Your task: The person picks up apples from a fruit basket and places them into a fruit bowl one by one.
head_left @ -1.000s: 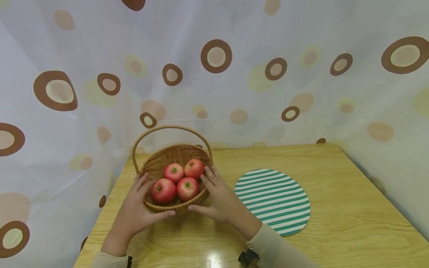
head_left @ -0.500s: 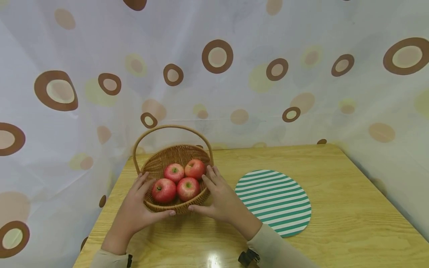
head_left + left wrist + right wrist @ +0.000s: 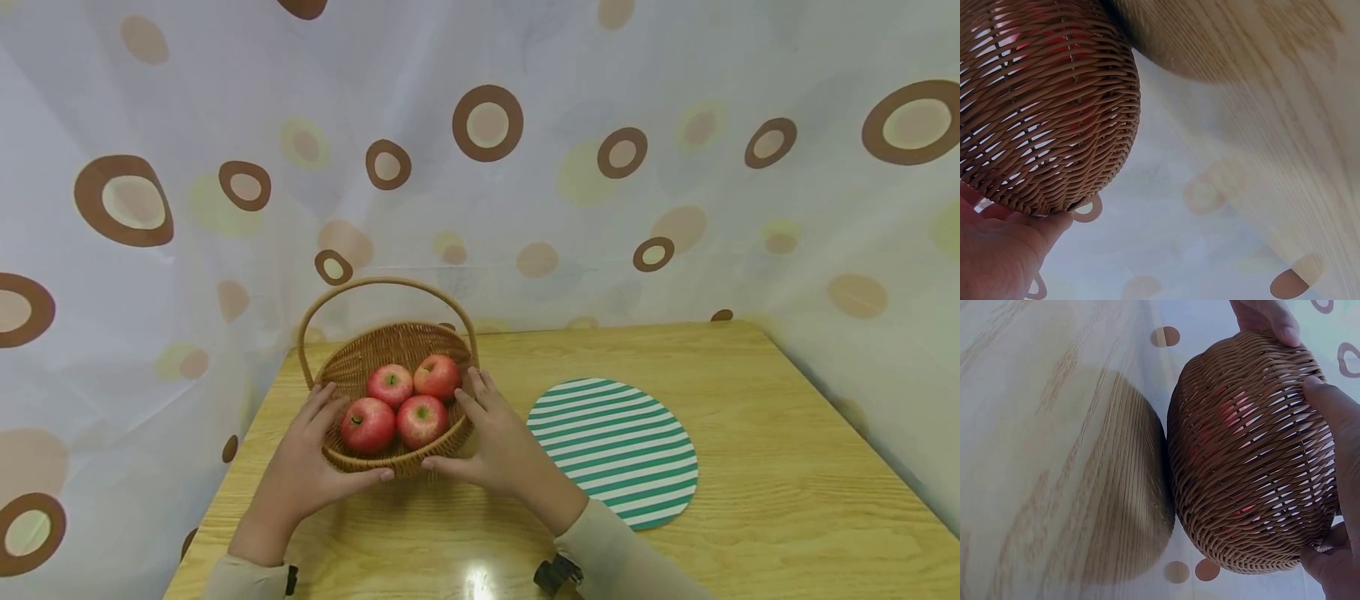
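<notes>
A brown wicker basket [image 3: 352, 358] with a tall arched handle [image 3: 386, 282] stands at the left of the wooden table. Several red apples [image 3: 367, 426] lie together inside it. My left hand [image 3: 296, 479] grips the basket's left rim, fingers bent over the edge and thumb along the front. On the opposite side my right hand [image 3: 506, 454] holds the right rim the same way, its thumb near the other one. Both wrist views show the basket's woven side [image 3: 1066, 112], with red apple skin glimpsed through the gaps. The fingertips of the left hand are partly hidden behind the rim.
To the right of the basket a round green-and-white striped placemat [image 3: 611, 450] lies flat on the wooden table [image 3: 780, 467]. A pale curtain [image 3: 540, 200] with brown and beige circles hangs behind the table and along both sides.
</notes>
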